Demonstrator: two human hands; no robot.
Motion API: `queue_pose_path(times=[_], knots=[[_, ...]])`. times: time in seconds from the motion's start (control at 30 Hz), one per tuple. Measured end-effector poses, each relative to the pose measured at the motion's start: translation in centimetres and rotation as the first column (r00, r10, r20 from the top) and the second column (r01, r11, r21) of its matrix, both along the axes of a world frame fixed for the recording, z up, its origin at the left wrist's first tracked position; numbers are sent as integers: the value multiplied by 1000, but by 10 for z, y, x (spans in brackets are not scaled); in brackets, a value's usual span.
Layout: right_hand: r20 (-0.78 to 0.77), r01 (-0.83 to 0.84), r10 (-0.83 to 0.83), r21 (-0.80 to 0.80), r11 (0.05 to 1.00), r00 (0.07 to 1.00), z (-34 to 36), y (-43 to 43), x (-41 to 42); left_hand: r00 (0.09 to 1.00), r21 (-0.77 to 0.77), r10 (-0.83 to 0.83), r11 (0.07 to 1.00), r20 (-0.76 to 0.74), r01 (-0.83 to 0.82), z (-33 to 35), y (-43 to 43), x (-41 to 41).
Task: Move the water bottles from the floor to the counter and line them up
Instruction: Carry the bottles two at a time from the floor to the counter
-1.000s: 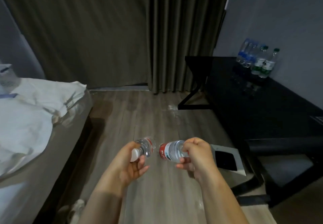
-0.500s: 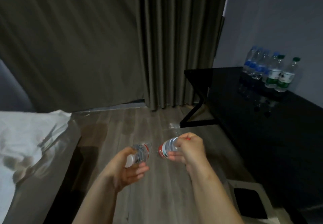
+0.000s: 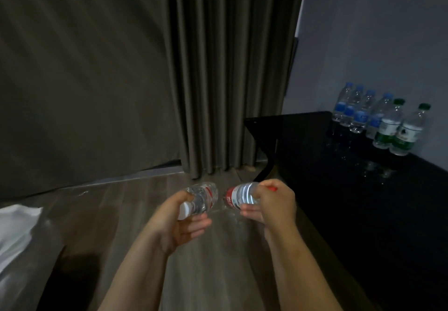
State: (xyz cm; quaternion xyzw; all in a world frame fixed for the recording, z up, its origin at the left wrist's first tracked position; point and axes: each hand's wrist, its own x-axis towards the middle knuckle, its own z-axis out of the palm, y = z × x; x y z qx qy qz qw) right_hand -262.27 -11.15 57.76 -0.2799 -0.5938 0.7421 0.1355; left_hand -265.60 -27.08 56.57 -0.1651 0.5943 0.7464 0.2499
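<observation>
Left hand (image 3: pixel 179 223): fingers curled round the neck end of the white-capped bottle (image 3: pixel 203 196), cap toward the palm, base pointing away.
Right hand (image 3: pixel 272 207): grips the red-capped bottle (image 3: pixel 238 198) by its upper part; cap shows above the knuckles.
Both bottles lie roughly level, bases nearly meeting, held above the wood floor (image 3: pixel 218 262) just off the desk's (image 3: pixel 339 189) near-left edge.
Desk, back edge along the wall: six bottles upright in a row, four blue-labelled bottles (image 3: pixel 360 114) toward the far corner and two green-labelled bottles (image 3: pixel 388 126) nearer.
</observation>
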Motion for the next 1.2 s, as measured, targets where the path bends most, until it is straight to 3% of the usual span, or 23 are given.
queue_pose_path(times=[0.27,0.63,0.97,1.2], knots=[[40,279,-280,36,960,959,-5,19,-116,967,-42,-250,968,-48,248,12,33,-148],[-45,619,-620,-19,785,784,1,108,-165,871,-31,-490,872,-41,489,24,150,-240],[-47,706,-705,14,708,708,11,294,-185,791,-35,-611,791,-23,610,24,361,-278],[-25,766,-768,97,635,640,16,404,-176,685,-34,-727,684,36,728,29,487,-276]])
